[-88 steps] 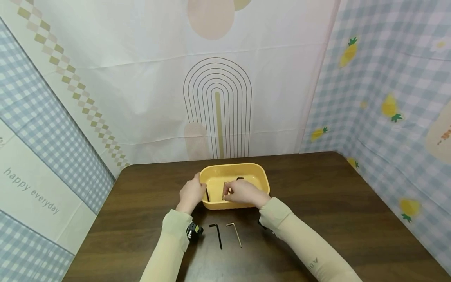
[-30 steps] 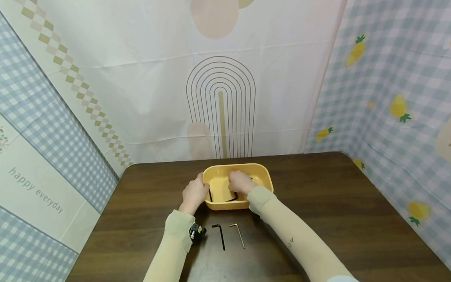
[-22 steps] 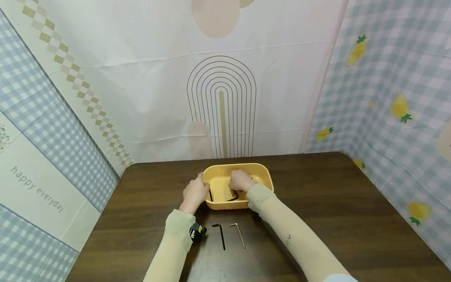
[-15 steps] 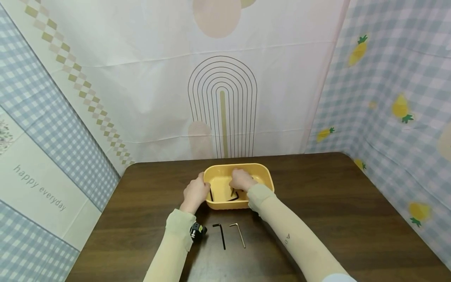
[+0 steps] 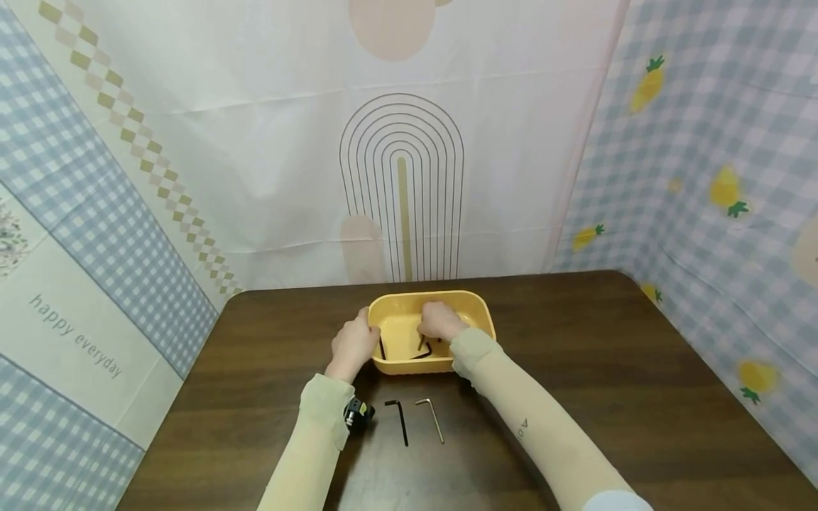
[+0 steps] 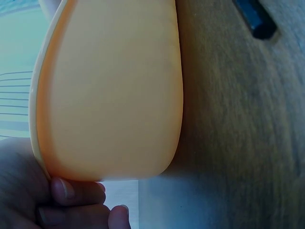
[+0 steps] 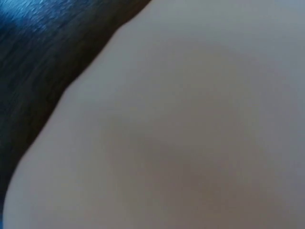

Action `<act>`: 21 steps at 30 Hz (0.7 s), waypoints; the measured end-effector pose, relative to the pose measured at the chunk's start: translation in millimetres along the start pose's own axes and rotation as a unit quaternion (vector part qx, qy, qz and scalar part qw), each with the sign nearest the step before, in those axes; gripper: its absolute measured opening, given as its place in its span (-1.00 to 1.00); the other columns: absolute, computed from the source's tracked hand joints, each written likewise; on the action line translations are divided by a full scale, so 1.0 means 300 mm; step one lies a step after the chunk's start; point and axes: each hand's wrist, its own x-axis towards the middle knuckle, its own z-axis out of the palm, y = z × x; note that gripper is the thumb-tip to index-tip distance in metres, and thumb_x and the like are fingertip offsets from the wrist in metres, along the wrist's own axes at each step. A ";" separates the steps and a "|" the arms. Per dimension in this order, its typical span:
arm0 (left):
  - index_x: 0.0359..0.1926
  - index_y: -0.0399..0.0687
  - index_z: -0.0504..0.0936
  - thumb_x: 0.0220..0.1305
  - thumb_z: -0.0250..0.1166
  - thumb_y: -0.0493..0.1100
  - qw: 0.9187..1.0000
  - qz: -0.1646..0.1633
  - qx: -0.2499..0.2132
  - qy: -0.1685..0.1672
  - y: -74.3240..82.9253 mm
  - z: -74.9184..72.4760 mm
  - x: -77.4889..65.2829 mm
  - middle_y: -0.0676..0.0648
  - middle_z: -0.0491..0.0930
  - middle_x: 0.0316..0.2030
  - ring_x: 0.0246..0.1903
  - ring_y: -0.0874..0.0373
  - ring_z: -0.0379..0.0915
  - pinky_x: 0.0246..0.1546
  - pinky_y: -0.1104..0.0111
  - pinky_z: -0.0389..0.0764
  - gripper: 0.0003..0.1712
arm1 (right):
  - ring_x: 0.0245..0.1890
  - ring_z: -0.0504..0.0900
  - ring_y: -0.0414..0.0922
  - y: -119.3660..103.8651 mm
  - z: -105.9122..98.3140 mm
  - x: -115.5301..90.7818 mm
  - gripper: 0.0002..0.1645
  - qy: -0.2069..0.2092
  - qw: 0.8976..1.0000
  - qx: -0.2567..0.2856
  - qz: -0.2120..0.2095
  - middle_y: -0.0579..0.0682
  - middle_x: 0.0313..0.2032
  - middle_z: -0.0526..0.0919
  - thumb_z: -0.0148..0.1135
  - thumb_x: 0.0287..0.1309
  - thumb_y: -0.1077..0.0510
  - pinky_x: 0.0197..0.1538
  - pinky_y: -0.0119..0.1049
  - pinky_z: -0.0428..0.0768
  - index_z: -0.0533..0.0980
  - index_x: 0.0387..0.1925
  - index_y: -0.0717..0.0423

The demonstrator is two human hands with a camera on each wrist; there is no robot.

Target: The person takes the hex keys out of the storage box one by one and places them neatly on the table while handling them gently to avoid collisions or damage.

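My left hand (image 5: 353, 345) grips the left end of a yellow plastic box (image 5: 409, 366); in the left wrist view its fingers (image 6: 78, 192) curl at the rim. Inside the box, my right hand (image 5: 439, 321) is lowered with bent fingers, and the shaft of a brass-coloured hex key (image 5: 421, 342) sticks out below them. Just in front of that lies a black hex key (image 5: 427, 350) on the box floor. Another black, thin key (image 5: 382, 348) rests by the left wall. A pale blurred surface fills most of the right wrist view, hiding the right fingers.
On the dark wooden table (image 5: 268, 397), in front of the box, a black hex key (image 5: 402, 424) and a brass-coloured hex key (image 5: 435, 421) lie side by side. A patterned cloth (image 5: 287, 177) hangs behind the table, and checked cloth hangs at both sides.
My right hand has shifted from near the box's front wall further back, and the brass-coloured key now shows apart from the black one. The left hand stays on the rim.
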 end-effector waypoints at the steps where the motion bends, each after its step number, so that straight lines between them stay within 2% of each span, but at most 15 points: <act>1: 0.49 -0.13 0.27 0.47 0.04 -0.09 1.000 0.001 -0.001 0.001 0.001 -0.001 0.001 -0.08 0.53 -0.55 -0.64 0.06 0.44 -0.59 0.25 0.38 -0.37 | -0.76 0.10 -0.21 0.001 -0.002 0.001 -0.47 0.001 1.000 0.002 -0.002 -0.15 -0.80 0.08 0.16 0.09 0.35 -0.58 -0.34 0.22 0.15 -0.82 -0.03; 13: 0.49 -0.12 0.27 0.48 0.04 -0.09 1.000 0.002 0.001 -0.001 -0.005 0.000 0.001 -0.08 0.53 -0.56 -0.64 0.06 0.44 -0.58 0.24 0.38 -0.38 | -0.78 -0.01 -0.25 -0.001 0.004 -0.001 -0.43 0.006 0.999 0.004 -0.041 -0.19 -0.83 -0.01 0.11 0.02 0.42 -0.65 -0.40 0.04 0.09 -0.87 -0.05; 16: 0.49 -0.12 0.28 0.48 0.04 -0.09 1.000 0.002 0.001 0.001 -0.002 -0.002 -0.001 -0.07 0.52 -0.56 -0.64 0.06 0.44 -0.58 0.24 0.38 -0.38 | -0.77 -0.02 -0.24 -0.004 0.004 -0.002 -0.43 0.010 0.999 0.013 -0.034 -0.18 -0.81 -0.02 0.13 0.00 0.41 -0.64 -0.39 0.04 0.09 -0.86 -0.05; 21: 0.50 -0.13 0.26 0.48 0.04 -0.09 1.000 -0.001 0.001 -0.005 0.003 -0.006 -0.006 -0.09 0.52 -0.57 -0.65 0.06 0.43 -0.59 0.25 0.38 -0.37 | -0.75 0.10 -0.19 -0.006 0.001 -0.006 -0.49 0.015 1.000 0.025 -0.001 -0.14 -0.79 0.10 0.16 0.05 0.36 -0.60 -0.35 0.19 0.15 -0.81 -0.02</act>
